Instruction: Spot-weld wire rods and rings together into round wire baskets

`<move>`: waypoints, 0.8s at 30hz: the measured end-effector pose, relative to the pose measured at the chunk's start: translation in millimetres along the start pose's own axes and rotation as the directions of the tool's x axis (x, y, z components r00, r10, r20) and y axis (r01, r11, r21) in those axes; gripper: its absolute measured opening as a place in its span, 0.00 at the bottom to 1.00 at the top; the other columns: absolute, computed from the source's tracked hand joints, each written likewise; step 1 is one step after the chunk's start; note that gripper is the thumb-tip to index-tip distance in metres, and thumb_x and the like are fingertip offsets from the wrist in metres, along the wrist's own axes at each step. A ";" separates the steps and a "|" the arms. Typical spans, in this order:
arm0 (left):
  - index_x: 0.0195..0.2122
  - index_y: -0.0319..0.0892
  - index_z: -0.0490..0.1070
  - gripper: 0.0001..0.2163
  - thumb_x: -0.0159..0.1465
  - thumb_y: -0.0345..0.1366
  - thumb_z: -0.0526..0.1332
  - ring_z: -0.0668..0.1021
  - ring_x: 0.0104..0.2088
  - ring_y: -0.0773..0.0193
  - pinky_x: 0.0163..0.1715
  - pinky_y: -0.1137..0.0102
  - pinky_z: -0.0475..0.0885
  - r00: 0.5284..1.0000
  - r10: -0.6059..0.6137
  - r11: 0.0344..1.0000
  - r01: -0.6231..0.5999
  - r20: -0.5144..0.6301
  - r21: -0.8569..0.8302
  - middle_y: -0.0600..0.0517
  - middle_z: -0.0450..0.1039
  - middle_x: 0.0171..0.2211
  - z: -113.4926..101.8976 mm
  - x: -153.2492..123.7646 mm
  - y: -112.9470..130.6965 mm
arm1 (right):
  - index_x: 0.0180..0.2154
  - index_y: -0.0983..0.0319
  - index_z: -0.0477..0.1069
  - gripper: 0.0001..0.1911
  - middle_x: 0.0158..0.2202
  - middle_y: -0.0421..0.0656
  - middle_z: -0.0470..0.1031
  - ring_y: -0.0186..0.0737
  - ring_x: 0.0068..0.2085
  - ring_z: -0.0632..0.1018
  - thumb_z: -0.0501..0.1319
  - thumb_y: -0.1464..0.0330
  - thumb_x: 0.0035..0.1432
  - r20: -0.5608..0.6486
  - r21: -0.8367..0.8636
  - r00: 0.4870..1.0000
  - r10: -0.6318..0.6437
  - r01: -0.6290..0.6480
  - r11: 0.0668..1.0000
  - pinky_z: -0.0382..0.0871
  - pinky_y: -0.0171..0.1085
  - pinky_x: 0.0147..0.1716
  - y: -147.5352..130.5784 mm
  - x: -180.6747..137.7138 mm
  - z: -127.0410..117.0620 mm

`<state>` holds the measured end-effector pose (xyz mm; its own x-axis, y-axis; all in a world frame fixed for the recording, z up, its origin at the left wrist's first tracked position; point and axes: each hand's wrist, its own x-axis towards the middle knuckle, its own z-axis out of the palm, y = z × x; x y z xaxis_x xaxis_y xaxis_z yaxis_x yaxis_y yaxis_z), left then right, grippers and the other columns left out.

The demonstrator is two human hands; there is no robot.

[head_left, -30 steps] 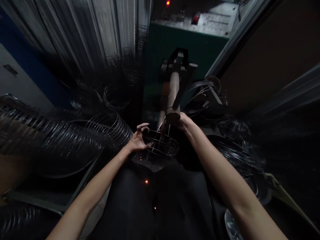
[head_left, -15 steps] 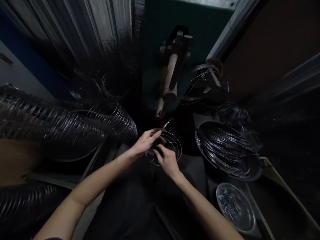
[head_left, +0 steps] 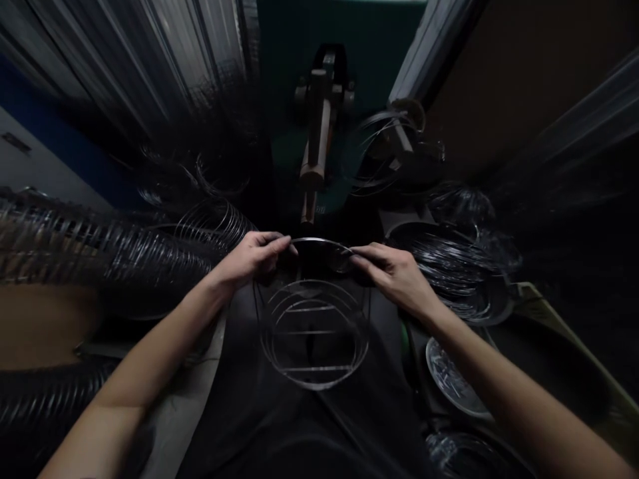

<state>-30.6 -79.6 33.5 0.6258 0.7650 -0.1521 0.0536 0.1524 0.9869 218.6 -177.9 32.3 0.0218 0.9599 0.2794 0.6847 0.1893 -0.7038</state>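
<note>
My left hand (head_left: 259,256) and my right hand (head_left: 389,266) are apart, each with thumb and fingers pinched on a curved metal wire (head_left: 314,239) that bows between them. Below it, over my dark-clothed lap, is a round wire frame (head_left: 319,386) of thin rings with straight crossbars. Thin wires run from the frame up toward both hands; I cannot tell whether the curved wire is joined to it. Just ahead of the hands are the thick rod-like electrodes (head_left: 313,169) of a machine with a green body (head_left: 282,66).
Stacks of wire rings (head_left: 164,256) stand at my left, beside a brown cardboard surface (head_left: 44,326). On the right, a basin (head_left: 502,313) holds a heap of wires (head_left: 449,266). A round dish (head_left: 452,392) of small metal pieces lies nearer me. More wire loops (head_left: 384,133) hang by the machine.
My hands have moved apart, left hand leftward and right hand rightward and up. The round wire frame, earlier held small between them, now shows larger and lower. My view has shifted slightly.
</note>
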 end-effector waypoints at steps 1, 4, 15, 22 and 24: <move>0.31 0.35 0.73 0.18 0.56 0.49 0.64 0.53 0.15 0.77 0.14 0.78 0.47 0.999 -0.045 0.999 0.046 0.031 -0.027 0.59 0.48 0.15 -0.5 1.6 -4.2 | 0.39 0.58 0.77 0.13 0.35 0.43 0.78 0.41 0.35 0.77 0.58 0.61 0.58 0.027 0.027 0.998 0.059 -0.060 0.998 0.69 0.37 0.36 -2.7 -7.1 2.2; 0.31 0.34 0.73 0.20 0.53 0.51 0.65 0.51 0.14 0.78 0.14 0.78 0.46 0.967 -0.220 0.971 0.230 0.132 -0.070 0.61 0.45 0.15 3.4 6.5 -32.8 | 0.37 0.59 0.77 0.14 0.35 0.42 0.79 0.42 0.36 0.78 0.56 0.60 0.58 0.158 0.026 0.954 0.253 -0.260 0.965 0.70 0.38 0.38 5.7 -32.5 17.8; 0.32 0.35 0.71 0.20 0.57 0.51 0.59 0.69 0.25 0.71 0.25 0.76 0.63 0.999 -0.043 0.965 0.036 0.024 0.259 0.52 0.69 0.26 15.3 15.8 -106.0 | 0.42 0.66 0.71 0.25 0.31 0.44 0.77 0.37 0.31 0.77 0.63 0.53 0.49 0.671 0.318 0.647 0.364 -0.693 0.647 0.72 0.35 0.32 72.9 -57.3 40.3; 0.31 0.35 0.72 0.18 0.60 0.48 0.56 0.66 0.21 0.72 0.22 0.76 0.60 0.998 -0.068 0.930 0.064 -0.003 0.363 0.53 0.66 0.22 21.4 31.3 -115.3 | 0.46 0.64 0.70 0.20 0.31 0.44 0.77 0.38 0.32 0.78 0.54 0.58 0.60 0.464 0.055 0.729 0.503 -0.590 0.805 0.72 0.36 0.34 73.3 -62.5 49.4; 0.32 0.34 0.73 0.20 0.61 0.49 0.55 0.63 0.19 0.73 0.20 0.76 0.58 0.992 -0.123 0.927 0.105 0.026 0.361 0.54 0.64 0.20 20.4 36.0 -115.3 | 0.52 0.62 0.67 0.20 0.40 0.46 0.77 0.41 0.39 0.78 0.49 0.61 0.64 0.390 -0.137 0.808 0.442 -0.424 0.895 0.71 0.37 0.40 66.7 -56.6 50.4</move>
<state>1.6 -82.4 -84.7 0.6346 0.7239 -0.2705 0.3959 -0.0040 0.9183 226.3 -209.3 -63.4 0.0363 0.9395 -0.3405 0.7033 -0.2661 -0.6592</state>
